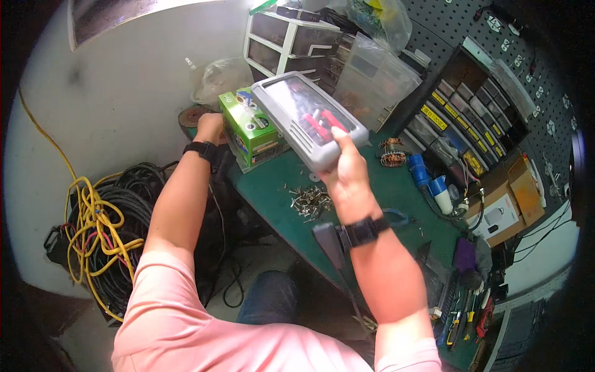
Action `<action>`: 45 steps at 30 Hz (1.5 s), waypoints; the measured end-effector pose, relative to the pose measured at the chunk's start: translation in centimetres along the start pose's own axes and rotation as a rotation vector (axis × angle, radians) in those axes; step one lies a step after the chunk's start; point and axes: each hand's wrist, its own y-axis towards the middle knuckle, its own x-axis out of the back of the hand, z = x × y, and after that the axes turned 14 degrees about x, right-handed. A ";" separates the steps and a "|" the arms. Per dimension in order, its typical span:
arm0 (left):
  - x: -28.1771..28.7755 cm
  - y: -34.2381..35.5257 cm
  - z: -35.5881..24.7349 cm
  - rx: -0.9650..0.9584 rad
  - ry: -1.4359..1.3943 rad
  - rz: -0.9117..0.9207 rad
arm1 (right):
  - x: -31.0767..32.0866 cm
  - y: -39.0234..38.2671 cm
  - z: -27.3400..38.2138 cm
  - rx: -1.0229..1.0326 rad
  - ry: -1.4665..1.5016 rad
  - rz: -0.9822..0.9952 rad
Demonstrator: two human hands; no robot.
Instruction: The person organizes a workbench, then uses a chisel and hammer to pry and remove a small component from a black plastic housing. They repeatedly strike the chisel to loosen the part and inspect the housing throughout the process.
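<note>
Evidently, the right hand (347, 168) is clamped on the near end of a grey case (305, 110), thumb up by its clear lid, holding it tilted above the worktop (263, 189) near a green box (249, 123). The left hand (209, 128) is at that box's left side; its fingers are hidden, so its grip cannot be told. Judged stiff and fairly light, the case may slip at the smooth lid; its long rims should offer firmer purchase.
</note>
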 end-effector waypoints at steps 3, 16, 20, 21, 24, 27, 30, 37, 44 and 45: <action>0.6 -2.6 0.3 0.059 -0.226 0.101 | -1.1 2.7 -1.9 -0.016 -0.023 -0.035; -1.3 -1.8 2.2 0.028 -0.330 0.114 | -2.4 6.1 -6.1 -0.158 -0.038 0.105; -2.7 0.2 3.3 -0.010 -0.374 0.046 | -0.9 9.0 -7.0 -0.166 -0.039 0.249; -2.9 0.5 3.5 -0.009 -0.342 0.022 | -0.8 9.3 -7.0 -0.188 -0.034 0.303; -2.6 1.6 4.3 -0.102 -0.195 -0.010 | -1.1 10.3 -6.9 -0.251 -0.061 0.433; -2.2 2.4 4.2 -0.066 -0.153 -0.070 | -1.6 10.5 -5.6 -0.373 -0.226 0.402; -3.9 -3.0 2.1 0.035 -0.334 0.009 | -0.3 10.8 -5.2 -0.429 -0.165 0.393; -3.8 -3.5 1.1 0.066 -0.469 0.291 | 0.6 9.7 -4.9 -0.405 -0.180 0.419; -4.0 -5.5 1.1 0.001 -0.579 0.482 | 2.3 9.1 -5.1 -0.393 -0.107 0.427; -4.1 -6.0 1.0 0.029 -0.602 0.494 | 2.4 9.2 -5.4 -0.395 -0.090 0.461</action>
